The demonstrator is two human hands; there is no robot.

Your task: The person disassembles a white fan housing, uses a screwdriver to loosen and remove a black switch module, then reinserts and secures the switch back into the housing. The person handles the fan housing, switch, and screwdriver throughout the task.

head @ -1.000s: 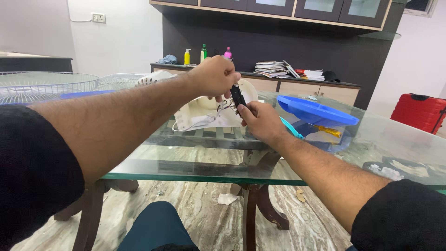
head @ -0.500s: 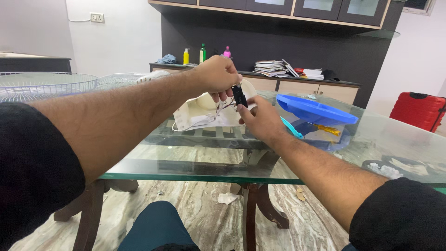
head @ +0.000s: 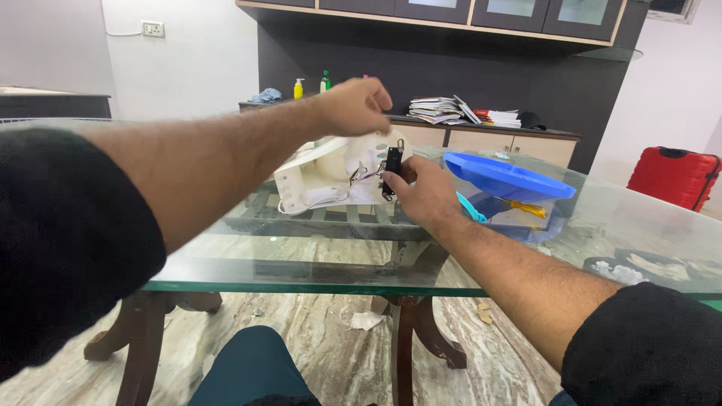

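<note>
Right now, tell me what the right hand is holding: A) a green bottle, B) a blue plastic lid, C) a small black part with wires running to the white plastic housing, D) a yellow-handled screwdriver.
C: the right hand pinches the small black wired part beside the white plastic housing; the yellow-handled screwdriver lies apart under the blue plastic lid.

Glass desk (head: 316, 272) on dark wood legs. Blue fan blade (head: 505, 174) with yellow-handled screwdriver (head: 525, 208) under it. Red suitcase (head: 675, 176) far right. Sideboard behind: stacked papers (head: 444, 110), yellow bottle (head: 299, 89), green bottle (head: 326, 81). Paper scraps (head: 366, 320) on marble floor.
</note>
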